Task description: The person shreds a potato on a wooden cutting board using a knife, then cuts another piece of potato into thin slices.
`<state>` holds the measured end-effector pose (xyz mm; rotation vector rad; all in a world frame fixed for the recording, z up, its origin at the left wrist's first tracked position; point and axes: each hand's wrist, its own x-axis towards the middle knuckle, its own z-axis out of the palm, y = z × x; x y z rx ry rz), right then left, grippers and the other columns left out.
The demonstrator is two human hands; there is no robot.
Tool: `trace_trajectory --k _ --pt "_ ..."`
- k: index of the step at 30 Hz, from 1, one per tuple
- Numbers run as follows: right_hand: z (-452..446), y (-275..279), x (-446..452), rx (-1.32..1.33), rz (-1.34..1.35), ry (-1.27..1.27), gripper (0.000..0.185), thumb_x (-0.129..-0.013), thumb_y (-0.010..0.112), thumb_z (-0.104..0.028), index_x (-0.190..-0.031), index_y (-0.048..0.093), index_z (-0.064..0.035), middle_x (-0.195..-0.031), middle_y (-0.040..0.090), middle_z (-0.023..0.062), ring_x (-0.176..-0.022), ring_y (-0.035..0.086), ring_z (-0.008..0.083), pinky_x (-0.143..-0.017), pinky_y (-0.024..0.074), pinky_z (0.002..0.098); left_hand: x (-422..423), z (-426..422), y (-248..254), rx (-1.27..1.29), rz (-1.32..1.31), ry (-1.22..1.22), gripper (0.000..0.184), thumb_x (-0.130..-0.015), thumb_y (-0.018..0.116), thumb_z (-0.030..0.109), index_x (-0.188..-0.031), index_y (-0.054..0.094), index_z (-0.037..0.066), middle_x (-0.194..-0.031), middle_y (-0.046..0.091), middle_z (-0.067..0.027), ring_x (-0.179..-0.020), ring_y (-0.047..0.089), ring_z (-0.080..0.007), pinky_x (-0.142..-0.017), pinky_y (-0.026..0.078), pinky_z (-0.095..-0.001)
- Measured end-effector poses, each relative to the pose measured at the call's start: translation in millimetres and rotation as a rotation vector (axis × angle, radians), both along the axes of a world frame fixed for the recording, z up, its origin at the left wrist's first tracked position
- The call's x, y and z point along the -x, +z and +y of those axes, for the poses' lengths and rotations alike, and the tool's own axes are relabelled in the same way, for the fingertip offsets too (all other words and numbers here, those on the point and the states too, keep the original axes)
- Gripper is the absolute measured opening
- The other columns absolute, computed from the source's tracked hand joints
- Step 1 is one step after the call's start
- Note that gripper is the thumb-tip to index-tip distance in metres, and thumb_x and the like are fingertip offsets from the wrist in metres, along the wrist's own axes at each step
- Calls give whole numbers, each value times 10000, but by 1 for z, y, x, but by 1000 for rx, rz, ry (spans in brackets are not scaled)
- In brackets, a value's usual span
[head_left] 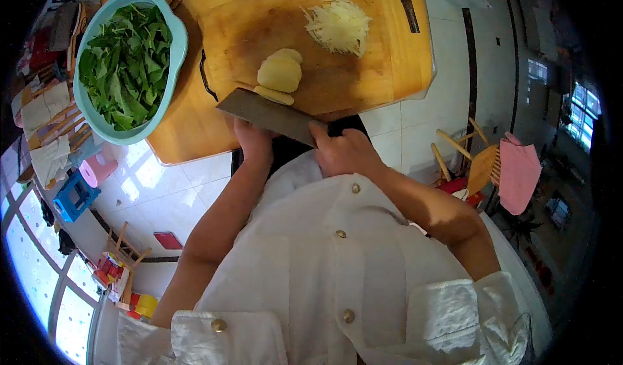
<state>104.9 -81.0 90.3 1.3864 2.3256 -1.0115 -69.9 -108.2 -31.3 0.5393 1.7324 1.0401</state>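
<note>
My right hand (347,151) is closed around the handle of a cleaver (269,115) at the near edge of the wooden cutting board (240,24). The wide blade points to the left. My left hand (254,141) is just below the blade, its fingers hidden behind the steel. Beyond the blade lies a stack of pale yellow potato slices (280,71), with a separate potato slice (274,96) close to the blade. Farther right on the board sits a heap of potato shreds (339,27).
A light blue basin (180,40) of leafy greens (126,69) stands left of the board. A knife (409,11) lies at the board's far right. A wooden chair (483,167) with a pink cloth (519,173) stands to the right, and a blue stool (74,196) to the left.
</note>
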Motion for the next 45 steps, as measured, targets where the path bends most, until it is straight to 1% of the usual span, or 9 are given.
trace_trajectory --k 7,10,13,15,19,25,27,43,45 --pt "23 -45 16 -131 149 6 406 -813 585 -156 -1139 521 78 -602 615 212 -577 626 386 -602 493 476 0 7 3 115 -310 205 339 -807 636 11 -1119 504 27 -1051 599 -91 -947 598 -170 -781 515 -298" --pt "31 -42 16 53 26 -20 418 -785 627 -149 -1153 546 30 -734 629 206 -676 627 371 -651 499 457 -3 10 12 51 -231 201 343 -827 642 40 -1135 492 17 -1075 591 -100 -978 594 -180 -806 510 -295" --pt "34 -43 14 -177 234 -107 408 -729 668 -173 -1076 577 19 -905 582 185 -900 598 341 -776 488 443 -2 11 19 107 -325 233 352 -839 643 47 -1153 487 10 -1104 582 -105 -1006 592 -187 -840 501 -294" --pt "36 -55 15 -25 427 -201 534 -708 672 -112 -1228 552 -81 -998 472 167 -959 533 332 -812 463 414 -4 8 9 16 -270 233 333 -852 636 53 -1149 492 10 -1103 588 -103 -1001 598 -182 -839 504 -291" --pt "36 -61 22 124 367 -200 577 -711 660 -110 -1272 531 -73 -1054 470 179 -1020 526 326 -831 451 412 -1 8 5 81 -309 208 318 -855 631 49 -1142 501 11 -1104 591 -102 -1013 595 -181 -841 507 -297" --pt "25 -37 17 66 112 -150 475 -811 627 -153 -1251 530 -2 -823 633 219 -773 640 338 -685 490 440 -4 10 15 43 -290 186 304 -851 631 57 -1124 502 16 -1078 601 -98 -973 608 -186 -809 521 -298" --pt "22 -43 17 -164 190 -21 422 -842 607 -180 -1201 543 32 -635 622 186 -600 625 351 -609 492 447 -7 13 18 33 -225 224 256 -851 594 50 -1097 522 44 -996 603 -98 -813 628 -180 -643 548 -289" --pt "6 -2 -2 -271 85 241 434 -762 582 -79 -1182 543 24 -608 625 138 -560 613 280 -624 416 353 -2 -9 9 -170 -420 203 223 -823 649 78 -1023 553 57 -916 604 -47 -760 583 -121 -626 476 -255" --pt "-4 5 -8 -58 99 105 514 -714 576 -54 -1217 510 30 -564 606 112 -512 588 249 -604 387 324 -9 2 30 -65 -366 276 283 -813 661 116 -1069 555 61 -943 612 -48 -779 594 -140 -641 483 -278"
